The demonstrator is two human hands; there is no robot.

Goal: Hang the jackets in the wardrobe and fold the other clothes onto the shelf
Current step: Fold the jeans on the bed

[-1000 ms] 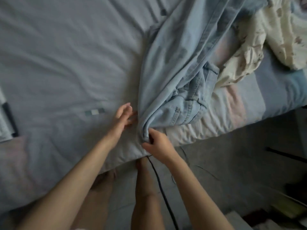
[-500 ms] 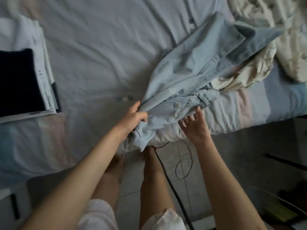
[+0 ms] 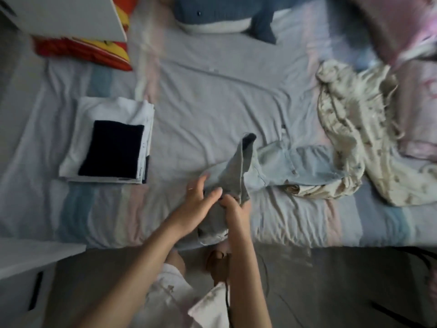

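Note:
Pale blue jeans [image 3: 281, 166] lie bunched on the bed near its front edge, one end raised in a peak. My left hand [image 3: 197, 204] lies against the near end of the jeans with its fingers fairly straight. My right hand [image 3: 234, 209] pinches the denim just right of it, fingers curled into the cloth. A folded stack, white clothes [image 3: 111, 114] with a black piece [image 3: 113, 150] on top, rests on the bed at the left. A crumpled cream patterned garment [image 3: 354, 143] lies to the right of the jeans.
The striped bed sheet [image 3: 212, 95] fills most of the view. A blue and white plush toy [image 3: 212, 17] and a red and yellow item [image 3: 82, 50] lie at the far side. White furniture [image 3: 28, 263] stands at the lower left. A dark cable [image 3: 228, 301] hangs by my legs.
The view has pulled back and shows more of the bed. The jeans have been gathered into a shorter bundle. Both hands have come together at its near end, and the right one has taken hold.

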